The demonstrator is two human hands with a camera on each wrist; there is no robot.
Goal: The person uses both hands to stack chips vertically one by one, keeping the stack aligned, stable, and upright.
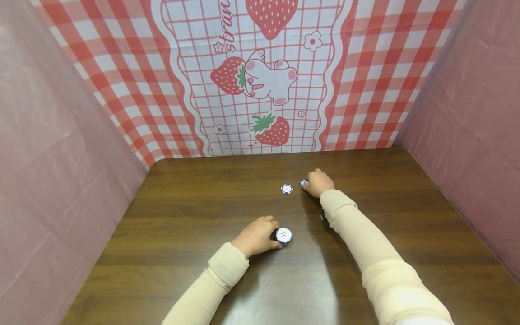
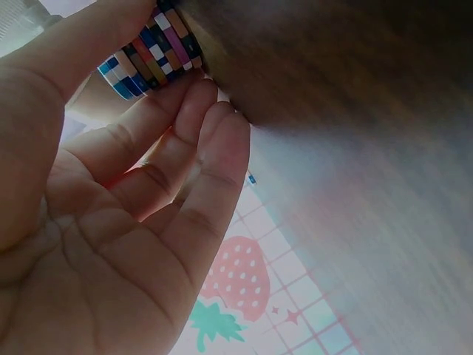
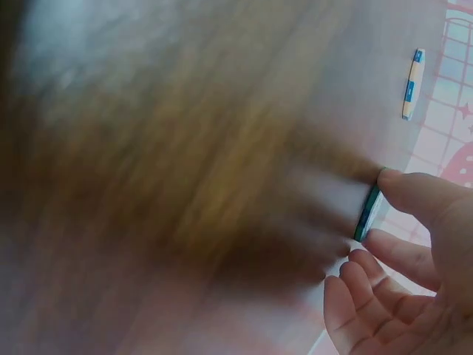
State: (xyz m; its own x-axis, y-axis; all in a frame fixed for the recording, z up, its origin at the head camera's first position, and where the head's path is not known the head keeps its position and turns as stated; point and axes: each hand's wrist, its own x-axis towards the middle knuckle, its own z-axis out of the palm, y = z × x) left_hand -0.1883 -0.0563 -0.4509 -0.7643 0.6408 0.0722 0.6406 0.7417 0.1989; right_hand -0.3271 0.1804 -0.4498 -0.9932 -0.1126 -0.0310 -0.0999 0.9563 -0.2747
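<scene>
In the head view my left hand (image 1: 257,237) holds the side of a stack of poker chips (image 1: 284,235) on the table. The top chip is white with a blue rim and a printed 10. Mixed-colour edges of the stacked chips (image 2: 159,55) show in the left wrist view, between thumb and fingers. Farther back, my right hand (image 1: 319,183) pinches a green-edged poker chip (image 3: 368,208) between thumb and index finger, low at the table surface. A blue-and-white poker chip (image 1: 286,189) lies flat just left of that hand.
The brown wooden table (image 1: 195,198) meets a red-and-white strawberry-print cloth (image 1: 268,90) at its back edge. Pink cloth walls (image 1: 459,113) stand along both sides.
</scene>
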